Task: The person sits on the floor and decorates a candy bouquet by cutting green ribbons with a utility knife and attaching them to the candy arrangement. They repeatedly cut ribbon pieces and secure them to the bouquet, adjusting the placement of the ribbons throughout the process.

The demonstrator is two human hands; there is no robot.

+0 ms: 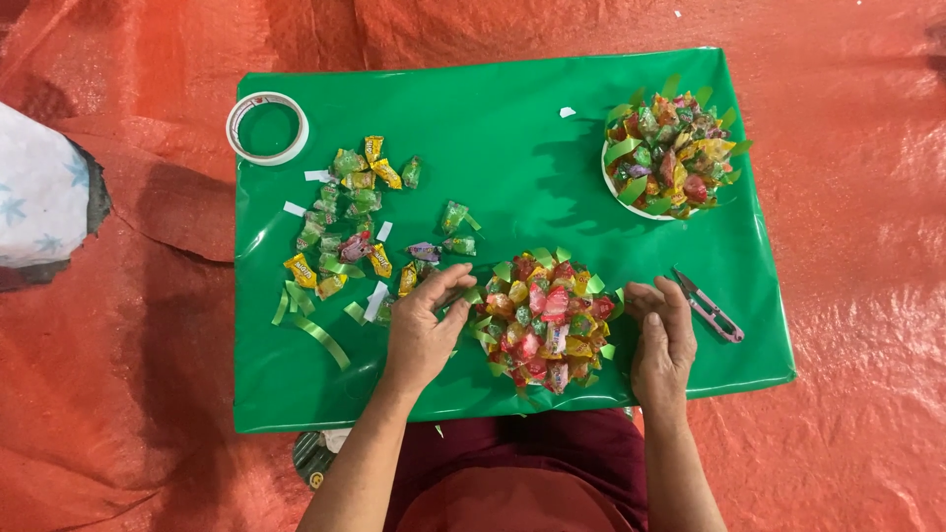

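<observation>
A round cluster of wrapped candies [547,318] in red, yellow and green, edged with green ribbon loops, lies on the green sheet [512,158] in front of me. My left hand [426,325] touches its left edge, fingers pinching at a green loop there. My right hand [660,330] rests against its right edge, fingers curled, with nothing clearly held. A second finished candy cluster on a white plate [670,153] sits at the far right. Loose wrapped candies [355,217] and green ribbon strips [315,330] are scattered left of my left hand.
A roll of white tape [267,127] lies at the sheet's far left corner. Small pink-handled snips [709,307] lie just right of my right hand. Orange tarpaulin [857,246] surrounds the sheet. A white patterned cloth [39,192] is at the left edge.
</observation>
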